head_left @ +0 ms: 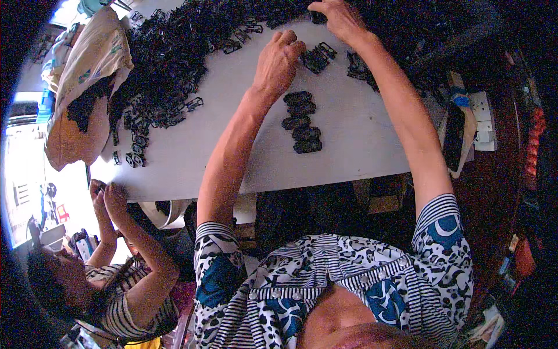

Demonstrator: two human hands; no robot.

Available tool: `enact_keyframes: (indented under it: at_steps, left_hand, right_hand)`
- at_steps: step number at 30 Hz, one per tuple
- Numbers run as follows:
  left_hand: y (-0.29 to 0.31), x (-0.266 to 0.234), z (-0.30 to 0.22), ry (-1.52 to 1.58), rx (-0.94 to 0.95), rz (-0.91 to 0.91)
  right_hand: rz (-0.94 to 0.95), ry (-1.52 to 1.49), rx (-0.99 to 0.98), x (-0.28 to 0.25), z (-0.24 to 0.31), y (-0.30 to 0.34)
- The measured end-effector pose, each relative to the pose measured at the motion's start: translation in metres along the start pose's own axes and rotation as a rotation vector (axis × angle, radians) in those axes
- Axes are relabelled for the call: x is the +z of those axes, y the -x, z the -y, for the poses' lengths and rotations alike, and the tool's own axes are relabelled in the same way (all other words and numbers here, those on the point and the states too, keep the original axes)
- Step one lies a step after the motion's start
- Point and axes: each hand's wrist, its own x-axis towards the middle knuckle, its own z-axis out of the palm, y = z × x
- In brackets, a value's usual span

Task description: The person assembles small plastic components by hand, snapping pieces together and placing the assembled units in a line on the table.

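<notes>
My left hand (280,63) is closed with its fingers curled, over the pale table; what it holds, if anything, is hidden. Right beside its fingertips lies a small cluster of black plastic pieces (316,59), some frame-shaped. Farther out, my right hand (343,22) reaches to the edge of the big heap, its fingers bent round a small black plastic piece (317,17). Nearer to me than my left hand, several black pieces (302,122) lie one behind another in a short column.
A large heap of black pieces (168,64) covers the table's far side. An open sack (87,99) leans at the left. At the lower left, a co-worker's hands (109,196) are at the edge of the pale table (232,168). Pale boxes (482,119) stand right.
</notes>
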Motion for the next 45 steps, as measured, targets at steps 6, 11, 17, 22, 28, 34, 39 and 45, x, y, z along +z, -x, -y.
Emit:
enact_keyframes:
  at_steps: [6,11,17,22,28,34,39,45]
  left_hand:
    - [0.012,-0.006,0.009,0.122,-0.186,0.048]
    - [0.031,-0.018,0.020,0.521,-0.582,-0.028]
    - [0.029,-0.029,-0.002,0.986,-0.676,-0.130]
    - [0.040,-0.017,0.005,0.725,-0.629,-0.113]
    - [0.042,-0.018,0.000,0.130,-0.442,-0.025]
    - [0.050,-0.015,-0.004,0.371,-0.430,-0.165]
    - [0.055,-0.013,-0.003,0.197,-0.411,-0.120]
    - [0.057,-0.019,-0.004,0.201,-0.461,-0.099]
  right_hand:
    - [0.373,-0.032,-0.383,0.006,-0.042,0.002]
    - [0.558,-0.085,-0.393,-0.034,-0.017,0.011]
    - [0.474,-0.154,-0.328,-0.048,-0.016,0.017]
    - [0.369,-0.229,-0.146,-0.072,-0.004,0.021]
    - [0.463,-0.109,-0.430,-0.066,0.013,0.050]
    - [0.476,0.100,-0.494,-0.039,0.018,0.064]
    - [0.546,-0.097,-0.199,-0.032,0.022,0.054]
    - [0.375,-0.148,-0.417,-0.050,0.003,0.049]
